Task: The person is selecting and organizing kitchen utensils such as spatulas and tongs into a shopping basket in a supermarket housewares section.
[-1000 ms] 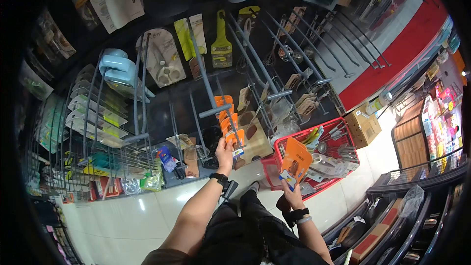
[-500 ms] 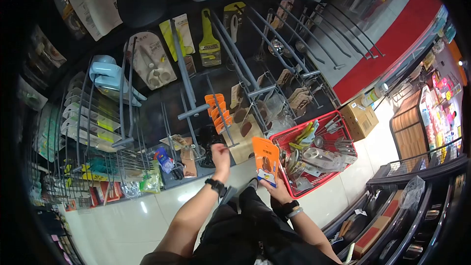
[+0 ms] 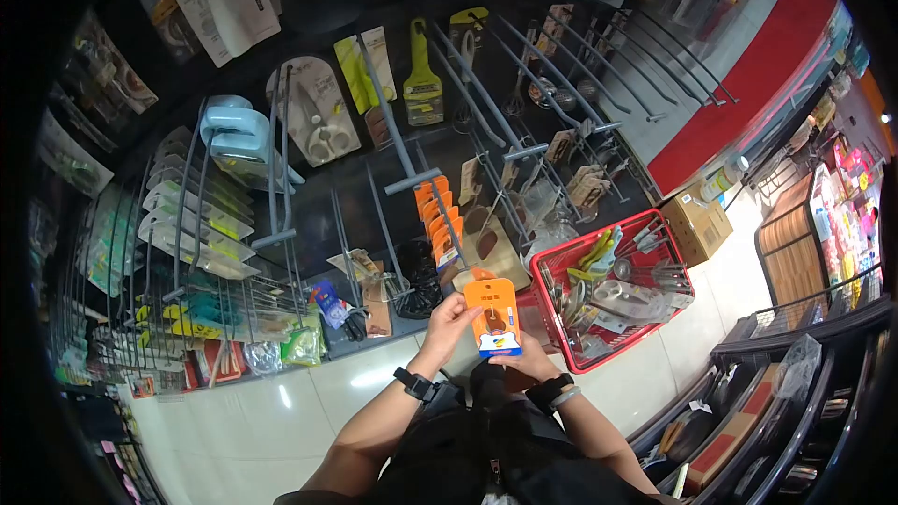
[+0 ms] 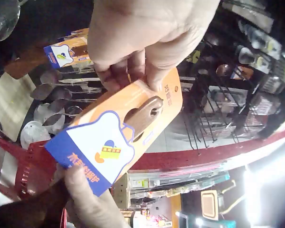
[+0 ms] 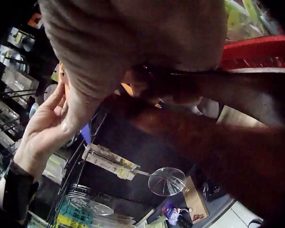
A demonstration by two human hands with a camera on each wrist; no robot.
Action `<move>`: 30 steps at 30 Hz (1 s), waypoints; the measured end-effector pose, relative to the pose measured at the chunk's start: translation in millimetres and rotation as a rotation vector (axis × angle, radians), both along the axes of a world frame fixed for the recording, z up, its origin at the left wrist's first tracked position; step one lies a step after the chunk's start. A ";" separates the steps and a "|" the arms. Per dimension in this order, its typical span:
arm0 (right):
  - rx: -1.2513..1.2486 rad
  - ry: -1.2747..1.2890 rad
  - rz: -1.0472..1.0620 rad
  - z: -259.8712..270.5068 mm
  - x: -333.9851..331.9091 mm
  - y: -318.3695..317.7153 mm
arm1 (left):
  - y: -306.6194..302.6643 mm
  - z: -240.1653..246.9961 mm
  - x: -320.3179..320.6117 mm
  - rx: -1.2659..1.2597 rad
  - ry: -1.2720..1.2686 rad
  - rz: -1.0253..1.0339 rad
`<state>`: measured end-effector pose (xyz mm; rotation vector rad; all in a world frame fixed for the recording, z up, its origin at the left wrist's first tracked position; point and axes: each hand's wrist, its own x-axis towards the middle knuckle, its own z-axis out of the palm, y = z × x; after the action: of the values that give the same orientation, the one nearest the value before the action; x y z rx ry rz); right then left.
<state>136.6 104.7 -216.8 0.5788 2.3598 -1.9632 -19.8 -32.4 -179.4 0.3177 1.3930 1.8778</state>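
The left hand [image 3: 447,318] and right hand [image 3: 526,357] each clamp their grip on the orange pack [image 3: 493,316] between them. Above the grip, matching packs [image 3: 436,217] already hang in a row; this one is not yet hung.

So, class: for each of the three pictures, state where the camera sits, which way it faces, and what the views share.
Head: on the head, facing down at the display wall; both forearms show, left hand and right hand holding an orange card pack by a red basket.
Left wrist: at that wrist, looking past the hand onto the pack; right hand shows beneath.
Right wrist: behind the right hand, facing the display wall; that hand fills the top.
Shared: all show the left hand.
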 end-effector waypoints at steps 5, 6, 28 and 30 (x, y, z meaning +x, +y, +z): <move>0.242 0.110 -0.166 -0.6 21.7 21.3 | -13.6 -30.0 -11.3 -0.018 0.054 -0.012; 0.230 0.088 -0.263 -9.4 26.7 28.6 | -15.0 -41.5 -16.1 -0.121 0.117 -0.006; 0.023 0.024 -0.526 28.0 47.3 33.4 | 40.6 -97.7 -70.7 -0.302 0.332 0.431; 0.156 0.071 -0.496 29.1 46.2 41.1 | 46.5 -107.2 -82.5 -0.227 0.408 0.474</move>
<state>182.7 145.8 -187.7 1.2267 2.6229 -1.9958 -102.3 14.0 -286.6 0.2838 2.0867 2.0717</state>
